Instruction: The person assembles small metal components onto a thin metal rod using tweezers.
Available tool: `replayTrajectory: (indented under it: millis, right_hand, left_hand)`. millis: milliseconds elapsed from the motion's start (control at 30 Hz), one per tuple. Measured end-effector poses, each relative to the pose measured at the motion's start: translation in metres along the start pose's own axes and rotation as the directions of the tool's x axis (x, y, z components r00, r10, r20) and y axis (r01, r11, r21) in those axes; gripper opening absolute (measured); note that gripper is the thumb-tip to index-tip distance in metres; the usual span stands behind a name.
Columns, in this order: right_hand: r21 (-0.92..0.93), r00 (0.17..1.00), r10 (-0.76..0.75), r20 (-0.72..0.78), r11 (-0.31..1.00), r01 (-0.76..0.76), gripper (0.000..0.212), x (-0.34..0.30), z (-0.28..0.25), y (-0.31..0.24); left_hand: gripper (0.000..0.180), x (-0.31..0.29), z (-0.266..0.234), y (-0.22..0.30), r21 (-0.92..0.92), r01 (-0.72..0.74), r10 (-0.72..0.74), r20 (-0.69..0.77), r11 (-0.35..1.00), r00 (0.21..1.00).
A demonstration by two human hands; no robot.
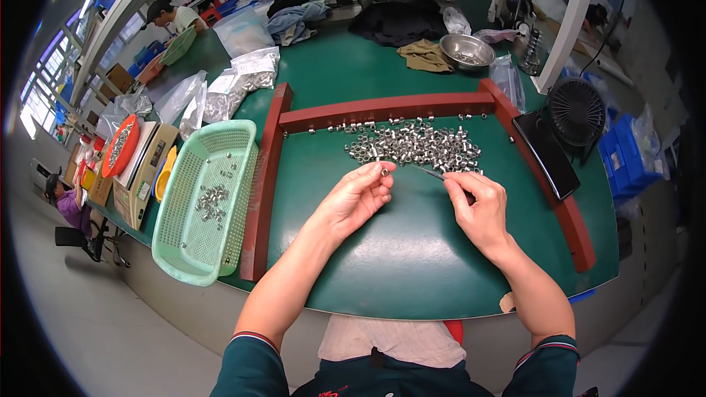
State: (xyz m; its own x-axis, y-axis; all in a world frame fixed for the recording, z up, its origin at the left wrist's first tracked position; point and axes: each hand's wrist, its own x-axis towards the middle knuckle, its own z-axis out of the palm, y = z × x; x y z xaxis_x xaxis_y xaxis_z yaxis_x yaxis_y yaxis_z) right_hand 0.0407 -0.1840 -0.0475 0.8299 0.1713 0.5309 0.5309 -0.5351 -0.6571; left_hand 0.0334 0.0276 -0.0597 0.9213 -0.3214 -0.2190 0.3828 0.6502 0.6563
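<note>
Between the thumb and fingertips of my left hand (356,201) is a small metal sleeve (384,172), its open end showing. My right hand (481,209) is closed around a thin, dark, pointed tool (429,172); whether it is tweezers or a scraper I cannot tell. The tool's tip points left toward the sleeve, with a gap between them. Just beyond both hands, a heap of small shiny metal sleeves (415,141) lies on the green tabletop (382,250). A light green perforated basket (170,213) on the left holds several loose metal pieces (212,203).
Red wooden bars (382,112) frame the heap on three sides. A phone (548,156) leans on the right bar, beside a black fan (576,112). At left stand a scale (147,176) and an orange bowl (121,147). A steel bowl (468,52) sits farther back.
</note>
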Motion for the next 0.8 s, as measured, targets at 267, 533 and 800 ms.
replayTrajectory:
  millis: [267, 533, 800]
  right_hand:
    - [-0.015, 1.0, -0.011, 0.011, 1.0, 0.011, 0.008, 0.0002, 0.0014, 0.0001]
    - [-0.021, 1.0, -0.017, 0.019, 1.0, 0.018, 0.007, -0.0001, 0.0031, 0.0025]
    - [-0.012, 1.0, -0.023, 0.016, 1.0, 0.023, 0.007, 0.0002, 0.003, 0.0031]
  left_hand:
    - [0.02, -0.0001, -0.0006, 0.0012, 0.005, 0.008, -0.008, -0.006, 1.0, 1.0]
    - [0.019, -0.0009, 0.0016, 0.0002, 0.003, -0.005, 0.005, -0.04, 1.0, 0.999]
    - [0.019, -0.0002, 0.0003, 0.0014, 0.002, 0.018, -0.018, -0.071, 1.0, 0.997]
